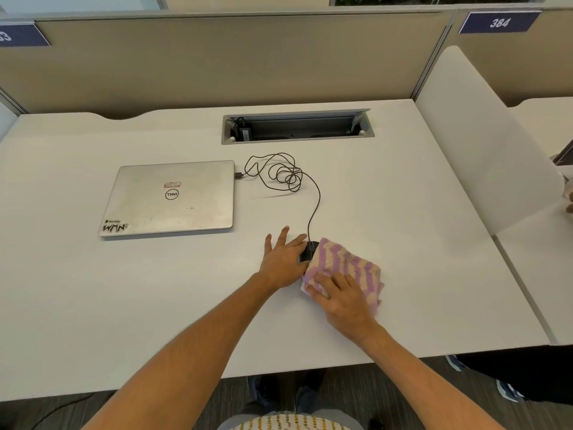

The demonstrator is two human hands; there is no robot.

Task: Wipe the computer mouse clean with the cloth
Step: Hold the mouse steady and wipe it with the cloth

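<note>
A black wired computer mouse [310, 250] lies on the white desk [124, 290], mostly covered by a purple and cream striped cloth [344, 266]. My right hand [344, 301] presses the cloth down from its near side. My left hand [283, 259] rests against the mouse's left side, fingers spread, steadying it. Only the mouse's front left part shows between hand and cloth. Its black cable [314, 197] runs back in loose loops.
A closed silver laptop [170, 198] lies at the left, the mouse cable plugged into its right edge. A recessed cable box [297, 127] sits at the back of the desk. A white divider panel [483, 144] stands at the right.
</note>
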